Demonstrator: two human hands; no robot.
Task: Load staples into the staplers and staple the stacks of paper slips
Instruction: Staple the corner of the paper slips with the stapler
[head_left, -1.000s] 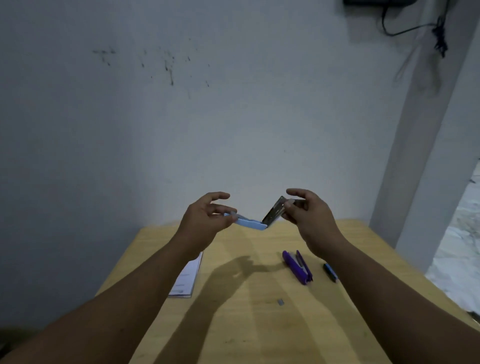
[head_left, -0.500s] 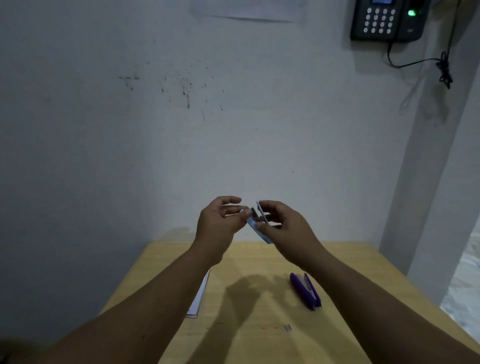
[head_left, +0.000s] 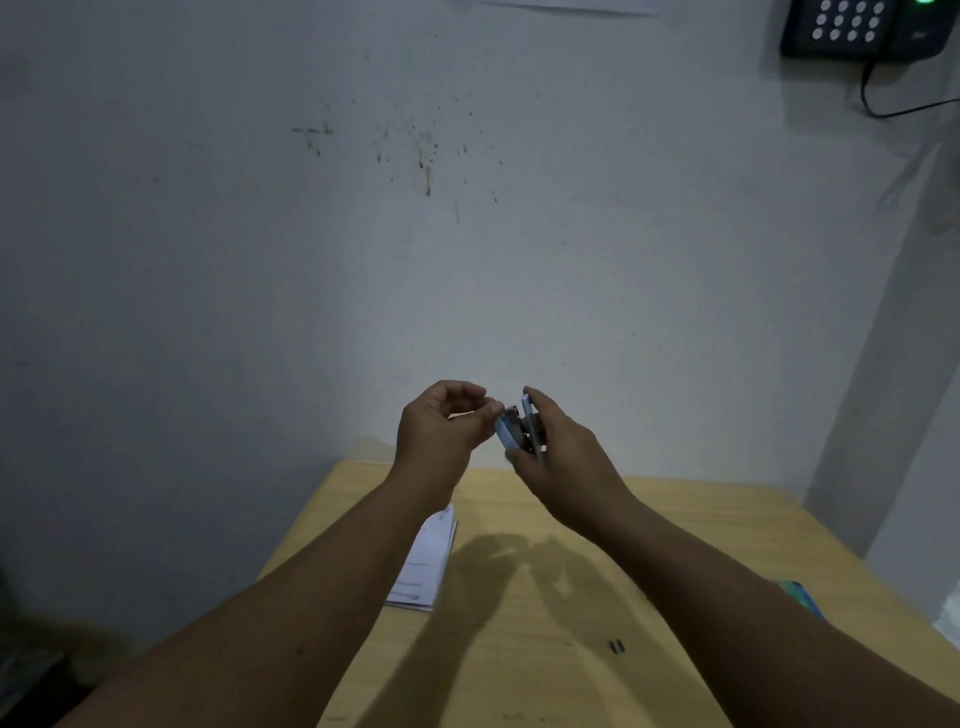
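A small light-blue stapler (head_left: 511, 431) is held up in the air above the far edge of the wooden table (head_left: 571, 649). My right hand (head_left: 561, 457) grips it from the right, its halves nearly folded together and standing almost upright. My left hand (head_left: 441, 431) pinches the stapler's left end with thumb and fingertips. A stack of white paper slips (head_left: 426, 561) lies on the table under my left forearm. A tiny strip of staples (head_left: 616, 646) rests on the table near my right forearm. The purple stapler is hidden behind my right arm.
A bare grey wall stands right behind the table. A dark keypad device (head_left: 862, 26) with a cable hangs on it at the top right. A blue-green object (head_left: 802, 597) peeks out beside my right forearm near the table's right edge.
The light-blue stapler went from spread wide open to nearly folded. My hands came closer together and rose; the view tilted up, and the purple stapler slipped behind my right arm.
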